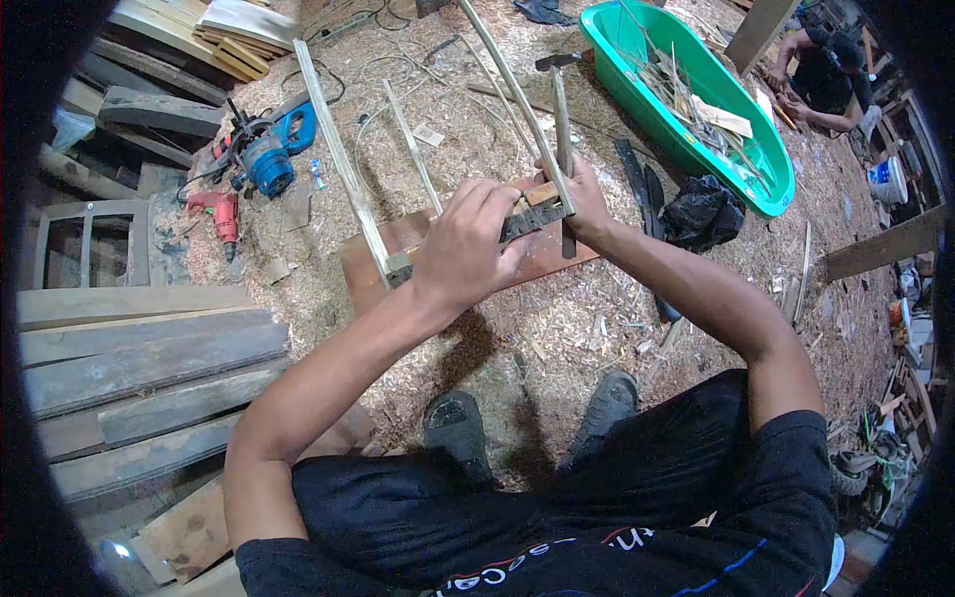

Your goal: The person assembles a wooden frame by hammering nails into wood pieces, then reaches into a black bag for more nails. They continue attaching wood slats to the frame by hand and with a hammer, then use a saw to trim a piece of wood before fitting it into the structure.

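A wooden frame of long thin strips (339, 159) stands in front of me, joined at the near end by a dark, rough crosspiece (542, 218). My left hand (463, 239) is closed around this crosspiece near its middle. At the frame's right corner, my right hand (589, 204) is closed around the handle of a hammer (563, 119), its dark head pointing away from me. Some right-hand fingers are hidden behind the handle and the frame. Beneath the frame lies a reddish-brown board (363, 271).
A green tub (686, 124) of wood scraps stands at the back right, beside a black plastic bag (702, 211). Left are a blue power saw (267, 164), a red drill (221, 217) and stacked planks (149, 368). Another person (831, 75) crouches far right. Shavings cover the floor.
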`<state>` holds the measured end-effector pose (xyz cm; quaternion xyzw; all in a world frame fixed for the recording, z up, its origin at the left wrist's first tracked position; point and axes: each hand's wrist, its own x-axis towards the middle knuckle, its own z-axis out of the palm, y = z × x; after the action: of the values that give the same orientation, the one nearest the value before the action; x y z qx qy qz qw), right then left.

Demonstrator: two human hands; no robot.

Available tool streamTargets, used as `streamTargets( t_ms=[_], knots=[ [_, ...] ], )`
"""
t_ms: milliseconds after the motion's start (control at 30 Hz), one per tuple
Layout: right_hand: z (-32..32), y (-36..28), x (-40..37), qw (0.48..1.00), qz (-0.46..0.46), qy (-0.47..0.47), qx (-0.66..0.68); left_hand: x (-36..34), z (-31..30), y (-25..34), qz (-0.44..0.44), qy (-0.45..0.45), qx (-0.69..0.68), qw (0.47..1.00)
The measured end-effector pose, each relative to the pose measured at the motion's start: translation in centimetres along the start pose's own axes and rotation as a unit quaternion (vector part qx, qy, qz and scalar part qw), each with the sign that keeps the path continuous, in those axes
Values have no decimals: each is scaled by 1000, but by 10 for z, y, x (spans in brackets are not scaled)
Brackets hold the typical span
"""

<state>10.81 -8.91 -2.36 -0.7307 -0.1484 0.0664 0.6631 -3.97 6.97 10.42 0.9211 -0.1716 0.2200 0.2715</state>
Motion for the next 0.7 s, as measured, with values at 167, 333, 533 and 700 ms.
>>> streamTargets(
  t_ms=[167, 333, 533, 700],
  knots=[
    [4, -14, -12, 1000, 2, 5, 26, -4, 0, -2, 39, 9, 24, 999],
    [17, -59, -37, 999, -8, 41, -31, -7, -18, -23, 91, -23, 29, 995],
    [30, -50, -43, 998, -55, 4, 11, -20, -27, -37, 162, -12, 25, 986],
    [42, -46, -48, 998, -24, 13, 49, -31, -31, -49, 177, -34, 33, 983]
  ],
)
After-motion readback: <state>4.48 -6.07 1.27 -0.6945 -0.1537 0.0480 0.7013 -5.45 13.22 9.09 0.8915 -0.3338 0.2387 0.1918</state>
